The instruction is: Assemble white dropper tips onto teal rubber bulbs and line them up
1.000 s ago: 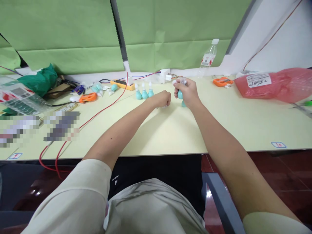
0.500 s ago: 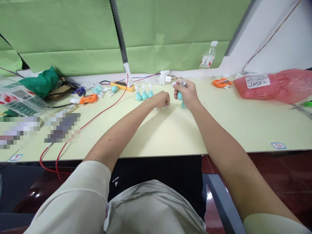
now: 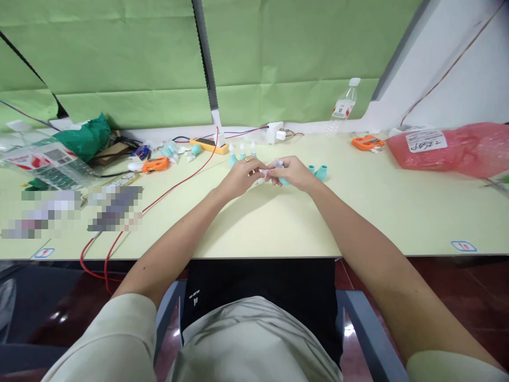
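Note:
Just above the table my left hand (image 3: 243, 178) is closed, pinching a small white piece (image 3: 263, 172) between its fingertips. Against it, my right hand (image 3: 293, 172) is wrapped round a teal bulb (image 3: 283, 181) with a clear whitish part (image 3: 277, 163) at its top. The fingertips of both hands meet, so whether the two parts touch is hidden. Behind my left hand stand three teal bulbs with white pointed tips (image 3: 242, 149), partly covered by it. Two teal bulbs without tips (image 3: 321, 172) are right of my right hand. Small white bits (image 3: 260, 181) show under the fingers.
At the left lie a clear plastic package (image 3: 47, 162), a green bag (image 3: 87, 132), an orange tool (image 3: 156, 165) and a red cable (image 3: 178, 185). A yellow power strip (image 3: 209, 145) lies behind. To the right are a bottle (image 3: 342, 109), another orange tool (image 3: 368, 142) and a red bag (image 3: 457, 148).
My left hand has come up from the table with a small white piece. My right hand has lowered and moved left with the bulb to meet it. The view has shifted slightly.

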Tool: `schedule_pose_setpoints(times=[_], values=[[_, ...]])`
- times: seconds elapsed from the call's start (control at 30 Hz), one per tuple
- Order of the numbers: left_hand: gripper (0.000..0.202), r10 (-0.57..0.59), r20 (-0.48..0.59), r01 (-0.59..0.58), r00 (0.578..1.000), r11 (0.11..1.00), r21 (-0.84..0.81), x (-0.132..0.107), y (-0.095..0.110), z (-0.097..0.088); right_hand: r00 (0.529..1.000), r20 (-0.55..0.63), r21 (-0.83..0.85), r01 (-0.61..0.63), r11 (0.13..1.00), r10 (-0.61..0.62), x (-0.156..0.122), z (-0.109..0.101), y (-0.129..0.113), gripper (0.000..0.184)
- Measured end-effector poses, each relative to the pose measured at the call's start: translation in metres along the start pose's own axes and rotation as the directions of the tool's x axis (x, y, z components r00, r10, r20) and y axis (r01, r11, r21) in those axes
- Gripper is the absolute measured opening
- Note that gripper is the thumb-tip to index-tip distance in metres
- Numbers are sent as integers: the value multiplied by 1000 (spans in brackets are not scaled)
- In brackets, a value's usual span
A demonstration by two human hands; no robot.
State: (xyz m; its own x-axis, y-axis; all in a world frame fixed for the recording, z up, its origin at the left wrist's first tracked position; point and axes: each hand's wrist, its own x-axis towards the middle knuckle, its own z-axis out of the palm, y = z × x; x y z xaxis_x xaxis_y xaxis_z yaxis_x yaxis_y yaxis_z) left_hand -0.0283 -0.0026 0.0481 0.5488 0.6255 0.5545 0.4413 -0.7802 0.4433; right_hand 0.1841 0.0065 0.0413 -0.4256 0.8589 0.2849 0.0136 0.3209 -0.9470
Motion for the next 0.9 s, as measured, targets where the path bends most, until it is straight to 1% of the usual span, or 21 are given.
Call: schedule_pose_setpoints(times=[0.07, 0.13, 0.2, 0.27, 0.3, 0.37, 0.4, 0.5, 0.57, 0.63, 0.77, 0.9], values=[[10, -57, 5, 57, 998, 998, -13, -5, -3, -1, 1000, 8, 3, -10, 1000, 10, 0, 3, 0, 35], [11, -116, -7, 116, 993, 991, -60, -7, -9, -3, 999, -32, 18, -2, 1000, 3, 1, 5, 0, 38], [18, -179, -67, 171, 982, 979, -114, -7, -19, -7, 993, -118, 37, 11, 999, -7, 4, 4, 2, 37], [31, -243, -151, 222, 958, 965, -141, -7, -33, -12, 977, -214, 44, 16, 999, -6, 6, 2, 4, 34], [35, -272, -166, 250, 948, 957, -145, -7, -40, -14, 967, -255, 41, 15, 999, -4, 7, 1, 6, 33], [25, -335, -130, 320, 933, 939, -122, -9, -54, -16, 953, -304, 28, 11, 1000, -2, 8, -1, 8, 32], [22, -366, -95, 355, 926, 928, -108, -10, -60, -16, 949, -315, 21, 11, 1000, -4, 9, -2, 9, 33], [22, -437, -6, 437, 899, 898, -51, -16, -71, -11, 951, -310, 11, 13, 1000, -9, 9, -1, 11, 32], [23, -439, 40, 440, 898, 898, -25, -18, -72, -7, 956, -294, 6, 15, 1000, -13, 9, 0, 11, 31], [22, -423, 61, 424, 904, 906, -1, -19, -71, -4, 960, -278, -5, 16, 1000, -17, 8, 1, 12, 30], [20, -414, 71, 410, 908, 910, 56, -19, -66, -1, 964, -265, -24, 11, 1000, -17, 8, 2, 14, 30], [23, -402, 75, 395, 913, 914, 98, -18, -62, 1, 968, -250, -33, 25, 999, -32, 8, 1, 15, 29]])
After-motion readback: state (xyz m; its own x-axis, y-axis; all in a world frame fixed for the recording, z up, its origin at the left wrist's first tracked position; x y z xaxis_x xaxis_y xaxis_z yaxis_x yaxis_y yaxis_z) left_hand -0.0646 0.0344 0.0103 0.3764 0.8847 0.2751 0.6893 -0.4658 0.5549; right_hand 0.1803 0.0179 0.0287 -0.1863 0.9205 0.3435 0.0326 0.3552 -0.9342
